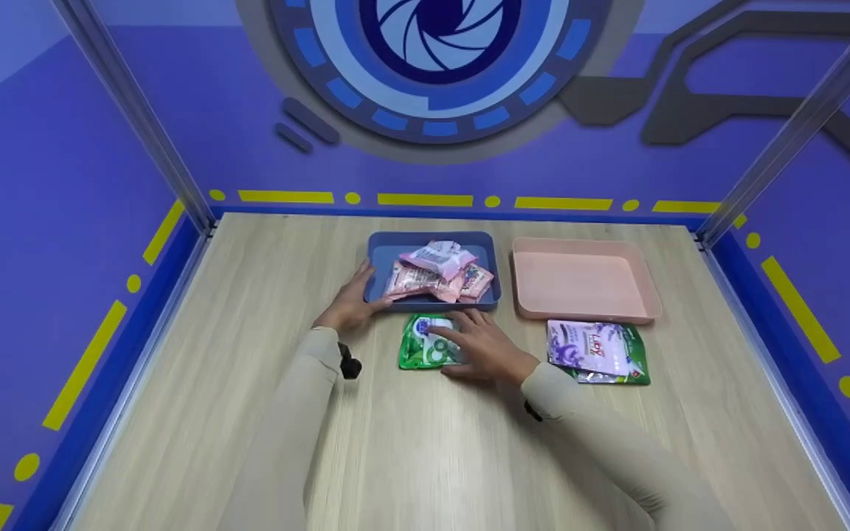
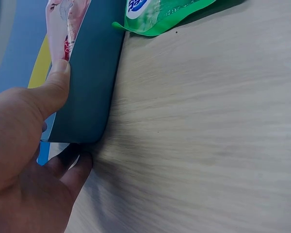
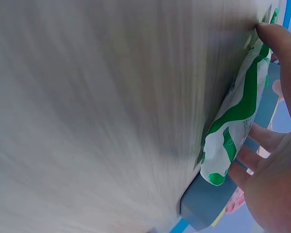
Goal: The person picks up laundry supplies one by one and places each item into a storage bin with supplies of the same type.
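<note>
A blue tray (image 1: pixel 377 254) holds several pink packets (image 1: pixel 414 280). The left hand (image 1: pixel 350 301) grips the tray's left front corner; in the left wrist view its thumb (image 2: pixel 58 80) lies over the rim and other fingers are at the outer side. In front of the tray a green and white pouch (image 1: pixel 421 343) lies on the table. The right hand (image 1: pixel 490 348) is over the pouch's right part, fingers spread. In the right wrist view its thumb is at one edge of the pouch (image 3: pixel 237 104) and its fingers touch the far side.
A pink tray (image 1: pixel 587 284) stands to the right of the blue one, with nothing in it. In front of it a purple and white pouch (image 1: pixel 595 346) lies on a green one (image 1: pixel 637 354). Blue printed walls and metal posts border the wooden table (image 1: pixel 410 450).
</note>
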Available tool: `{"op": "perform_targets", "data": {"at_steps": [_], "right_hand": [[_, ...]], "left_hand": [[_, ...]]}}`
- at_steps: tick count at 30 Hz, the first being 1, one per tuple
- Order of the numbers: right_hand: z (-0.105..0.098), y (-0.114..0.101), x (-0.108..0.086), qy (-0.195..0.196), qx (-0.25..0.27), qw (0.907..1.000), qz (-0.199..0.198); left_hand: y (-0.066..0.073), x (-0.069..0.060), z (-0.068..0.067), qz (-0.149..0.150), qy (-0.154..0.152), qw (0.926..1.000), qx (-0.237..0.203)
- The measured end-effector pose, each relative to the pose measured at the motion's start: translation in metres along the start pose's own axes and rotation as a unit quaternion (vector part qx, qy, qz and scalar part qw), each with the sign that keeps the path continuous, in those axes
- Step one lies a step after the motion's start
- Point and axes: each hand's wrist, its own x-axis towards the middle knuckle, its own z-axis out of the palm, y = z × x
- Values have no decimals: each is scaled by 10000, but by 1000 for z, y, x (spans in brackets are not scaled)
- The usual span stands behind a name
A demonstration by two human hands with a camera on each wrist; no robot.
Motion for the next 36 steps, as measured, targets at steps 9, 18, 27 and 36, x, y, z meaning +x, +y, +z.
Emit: {"op": "perform_targets", "data": {"at_steps": [9,18,27,36], "right_hand": [[-1,2,-2,118,31,9999,-109],[-1,3,-4,171,74,9997,-148],[-3,2,-6,5,184,9998,65],[-4,3,-7,-9,230,9996,154]], "left_hand": [[1,0,0,-107,8,9999,-95],[1,1,1,-168,51,9997,-186],[0,0,1,-75,29,9999,-108],[2,-1,1,-161,7,9996,-222]]}}
